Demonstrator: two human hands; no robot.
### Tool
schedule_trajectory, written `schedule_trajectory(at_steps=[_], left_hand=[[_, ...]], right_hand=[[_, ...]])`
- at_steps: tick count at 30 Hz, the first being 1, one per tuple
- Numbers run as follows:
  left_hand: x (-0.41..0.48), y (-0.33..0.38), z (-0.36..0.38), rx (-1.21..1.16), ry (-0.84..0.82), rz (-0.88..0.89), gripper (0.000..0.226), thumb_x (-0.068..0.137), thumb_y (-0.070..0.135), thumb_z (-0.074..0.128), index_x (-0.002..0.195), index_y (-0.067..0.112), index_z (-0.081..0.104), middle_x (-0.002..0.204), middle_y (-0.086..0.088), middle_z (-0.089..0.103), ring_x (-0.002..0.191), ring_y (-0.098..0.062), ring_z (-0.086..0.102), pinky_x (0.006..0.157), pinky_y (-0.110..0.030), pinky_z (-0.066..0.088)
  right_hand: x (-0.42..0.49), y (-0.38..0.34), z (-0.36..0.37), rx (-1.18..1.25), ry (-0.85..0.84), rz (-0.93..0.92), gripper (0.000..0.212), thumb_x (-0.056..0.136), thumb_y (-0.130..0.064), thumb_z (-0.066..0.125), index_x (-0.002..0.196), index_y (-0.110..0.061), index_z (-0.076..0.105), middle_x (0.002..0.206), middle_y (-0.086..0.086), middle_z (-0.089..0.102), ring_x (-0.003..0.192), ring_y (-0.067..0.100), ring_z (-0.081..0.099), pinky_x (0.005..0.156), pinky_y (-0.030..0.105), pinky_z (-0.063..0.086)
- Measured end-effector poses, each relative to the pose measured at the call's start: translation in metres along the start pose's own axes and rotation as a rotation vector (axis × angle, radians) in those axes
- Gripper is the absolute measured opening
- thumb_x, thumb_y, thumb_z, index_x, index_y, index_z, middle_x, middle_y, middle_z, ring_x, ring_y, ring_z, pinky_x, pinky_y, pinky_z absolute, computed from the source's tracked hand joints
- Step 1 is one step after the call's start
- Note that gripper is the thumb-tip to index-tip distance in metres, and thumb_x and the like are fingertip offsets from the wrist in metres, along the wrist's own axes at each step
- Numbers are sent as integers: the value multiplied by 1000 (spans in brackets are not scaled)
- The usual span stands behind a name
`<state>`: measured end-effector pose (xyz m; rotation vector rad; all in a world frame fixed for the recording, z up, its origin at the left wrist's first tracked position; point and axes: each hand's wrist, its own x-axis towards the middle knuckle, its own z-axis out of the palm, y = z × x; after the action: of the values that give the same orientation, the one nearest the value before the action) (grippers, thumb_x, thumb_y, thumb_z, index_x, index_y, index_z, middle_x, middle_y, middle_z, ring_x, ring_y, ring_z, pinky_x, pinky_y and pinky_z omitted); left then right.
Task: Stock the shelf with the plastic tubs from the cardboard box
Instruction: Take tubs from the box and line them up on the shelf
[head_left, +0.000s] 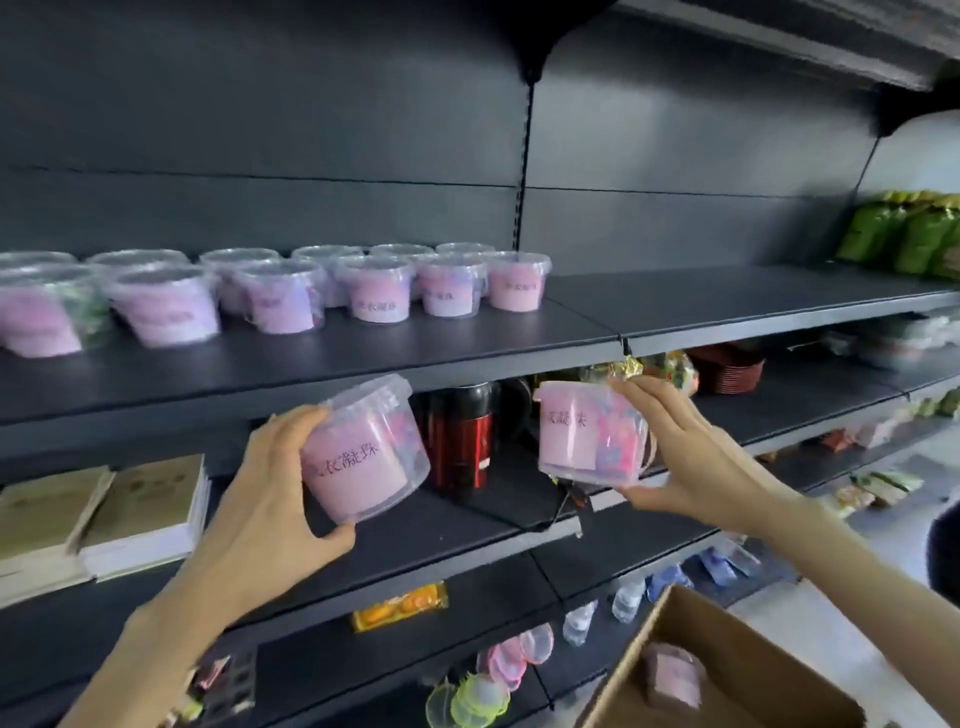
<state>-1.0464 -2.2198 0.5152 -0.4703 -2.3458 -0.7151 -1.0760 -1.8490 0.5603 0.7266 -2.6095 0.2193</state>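
The left hand (270, 483) curls round a tub (363, 452); the right hand (675, 447) clasps a second tub (587, 436) top and bottom. Both are held just below the front edge of the shelf (727, 301); stocked tubs (379, 291) stand on its left half.

Clear plastic tubs (382, 288), upper left: pink labels with dark handwritten characters, contents mottled pink and blue. Dark grey metal shelf (727, 306). Red-and-black cylindrical flask (462, 436), centre. Green packets (904, 234), upper right. Orange packet (400, 605), lower centre. Brown cardboard box (769, 670), lower right.

A shop: dark gondola shelves (571, 332) stocked with packaged goods (904, 234).
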Motion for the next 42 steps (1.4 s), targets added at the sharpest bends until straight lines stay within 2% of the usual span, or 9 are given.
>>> schedule_trajectory(at_steps=[9, 14, 17, 19, 23, 26, 34, 40, 42], left_hand=[[-44, -24, -141, 202, 230, -162, 121, 39, 22, 84, 122, 69, 10, 130, 20, 33, 119, -1, 34, 92, -40, 35], [-60, -57, -200, 258, 346, -211, 113, 36, 24, 84, 122, 59, 20, 125, 20, 38, 117, -22, 41, 96, -25, 33], [-67, -73, -228, 226, 387, -237, 113, 37, 21, 86, 122, 59, 21, 126, -1, 42, 102, 13, 42, 87, -12, 33], [-72, -85, -246, 208, 399, -208, 109, 38, 25, 82, 120, 62, 21, 119, 20, 39, 94, 19, 40, 84, -1, 31], [-81, -116, -277, 295, 410, -212, 120, 38, 4, 92, 120, 57, 22, 118, 10, 43, 91, 0, 35, 88, -37, 35], [-85, -142, -298, 307, 390, -258, 117, 39, 12, 93, 122, 51, 21, 130, -7, 38, 99, -2, 36, 89, -43, 38], [-92, -183, -328, 287, 276, -228, 123, 38, 20, 93, 122, 63, 14, 120, 48, 24, 88, 9, 40, 76, -28, 38], [-86, -188, -318, 198, 317, -220, 111, 41, 37, 84, 121, 66, 14, 118, 53, 21, 101, 28, 34, 83, -21, 42], [-81, -190, -314, 183, 323, -190, 103, 42, 49, 72, 126, 61, 14, 122, 49, 23, 104, 25, 35, 90, -2, 33]], right_hand=[[78, -65, 7, 105, 57, -260, 99, 69, -37, 71, 143, -34, 6, 137, -11, 17, 116, 5, 30, 80, 19, 42], [121, -119, 20, 192, 100, -366, 97, 69, -37, 71, 141, -37, 5, 136, -12, 17, 113, 7, 34, 79, 20, 46], [145, -157, 27, 210, 93, -406, 98, 68, -41, 69, 140, -38, 4, 135, -14, 17, 92, 0, 36, 68, 16, 46], [162, -182, 34, 210, 76, -445, 97, 68, -47, 65, 142, -37, 3, 136, -14, 16, 90, -5, 35, 63, 15, 46], [197, -235, 53, 191, 71, -545, 95, 72, -42, 67, 139, -39, 0, 138, -16, 11, 110, -10, 23, 72, 1, 31], [222, -273, 66, 157, 125, -601, 94, 72, -36, 71, 141, -31, 7, 142, -11, 15, 130, 6, 22, 94, 16, 35], [287, -321, 116, 112, 229, -643, 87, 63, -14, 79, 134, -14, 28, 138, 3, 35, 129, 19, 34, 106, 45, 37], [315, -310, 149, 156, 144, -520, 90, 66, 0, 76, 134, -17, 21, 142, 16, 40, 128, 29, 45, 108, 25, 28], [322, -307, 156, 153, 120, -508, 83, 70, 9, 62, 137, -17, 20, 145, 14, 37, 130, 26, 41, 107, 14, 15]])
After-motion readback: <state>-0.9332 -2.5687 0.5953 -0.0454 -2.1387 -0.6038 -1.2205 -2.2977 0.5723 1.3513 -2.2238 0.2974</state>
